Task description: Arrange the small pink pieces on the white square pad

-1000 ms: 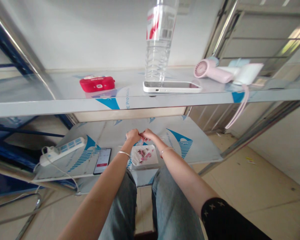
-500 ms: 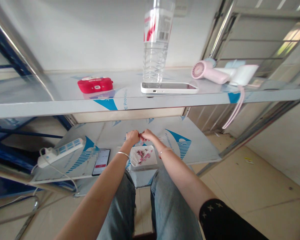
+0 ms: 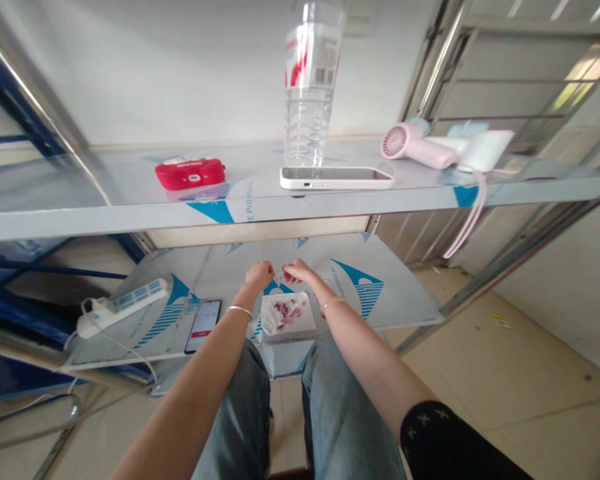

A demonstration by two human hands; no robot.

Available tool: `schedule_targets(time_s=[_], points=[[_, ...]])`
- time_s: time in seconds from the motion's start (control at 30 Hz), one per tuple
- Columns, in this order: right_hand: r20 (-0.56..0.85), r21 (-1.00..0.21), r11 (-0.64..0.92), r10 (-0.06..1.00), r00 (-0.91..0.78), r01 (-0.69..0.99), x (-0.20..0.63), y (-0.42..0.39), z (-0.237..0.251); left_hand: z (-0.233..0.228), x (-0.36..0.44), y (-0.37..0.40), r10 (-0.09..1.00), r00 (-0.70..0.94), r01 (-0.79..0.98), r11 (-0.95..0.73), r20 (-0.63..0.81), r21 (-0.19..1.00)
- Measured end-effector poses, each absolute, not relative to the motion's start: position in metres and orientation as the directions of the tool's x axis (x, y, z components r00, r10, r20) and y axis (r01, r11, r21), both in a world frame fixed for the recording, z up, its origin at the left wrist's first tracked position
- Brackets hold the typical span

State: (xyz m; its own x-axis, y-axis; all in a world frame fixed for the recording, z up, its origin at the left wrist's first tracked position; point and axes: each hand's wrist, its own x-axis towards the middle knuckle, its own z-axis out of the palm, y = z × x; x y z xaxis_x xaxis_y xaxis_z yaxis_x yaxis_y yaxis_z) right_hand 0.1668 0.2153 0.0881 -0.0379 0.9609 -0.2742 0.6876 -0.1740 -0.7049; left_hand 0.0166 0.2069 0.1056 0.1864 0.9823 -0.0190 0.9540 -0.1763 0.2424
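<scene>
My left hand (image 3: 260,273) is closed above the lower shelf, a short gap from my right hand; anything in its fingers is too small to make out. My right hand (image 3: 295,270) is pinched, with small reddish bits showing at its fingertips that I cannot name for sure. Just below both hands, a shallow white box (image 3: 300,323) sits near the shelf's front edge. Pink and dark red beads (image 3: 286,313) lie in it on a crumpled whitish lining.
On the lower shelf (image 3: 405,303) lie a phone (image 3: 203,327) and a white power strip (image 3: 130,303). The upper shelf (image 3: 105,217) holds a red case (image 3: 190,175), a water bottle (image 3: 310,93), a white-edged phone (image 3: 337,179) and a pink handheld fan (image 3: 420,147).
My hands were together at the fingertips and have come apart slightly, the left moving a little left and down. The box of beads stays in place.
</scene>
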Motion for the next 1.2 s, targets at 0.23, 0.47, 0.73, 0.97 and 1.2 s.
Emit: schedule_targets(time_s=[0.23,0.47,0.73,0.97,1.2], points=[[-0.259,-0.754,-0.139,0.961,-0.097,0.642,0.163,0.21,0.093,0.106,0.021,0.205,0.963,0.268,0.926,-0.259,0.005,0.274],[-0.266,-0.747,-0.12,0.955,-0.129,0.654,0.159,0.209,0.098,0.097,0.026,0.205,0.924,0.36,0.919,-0.328,-0.126,0.218],[-0.286,-0.774,-0.089,0.932,-0.222,0.627,0.164,0.203,0.098,0.104,0.023,0.199,0.922,0.359,0.925,-0.331,-0.143,0.189],[-0.248,-0.626,-0.006,0.95,-0.192,0.78,0.161,0.217,0.081,0.106,0.027,0.198,0.91,0.369,0.927,-0.346,-0.187,0.147],[-0.234,-0.56,0.031,0.953,-0.194,0.828,0.156,0.223,0.069,0.104,0.024,0.202,0.921,0.326,0.945,-0.308,-0.214,0.115]])
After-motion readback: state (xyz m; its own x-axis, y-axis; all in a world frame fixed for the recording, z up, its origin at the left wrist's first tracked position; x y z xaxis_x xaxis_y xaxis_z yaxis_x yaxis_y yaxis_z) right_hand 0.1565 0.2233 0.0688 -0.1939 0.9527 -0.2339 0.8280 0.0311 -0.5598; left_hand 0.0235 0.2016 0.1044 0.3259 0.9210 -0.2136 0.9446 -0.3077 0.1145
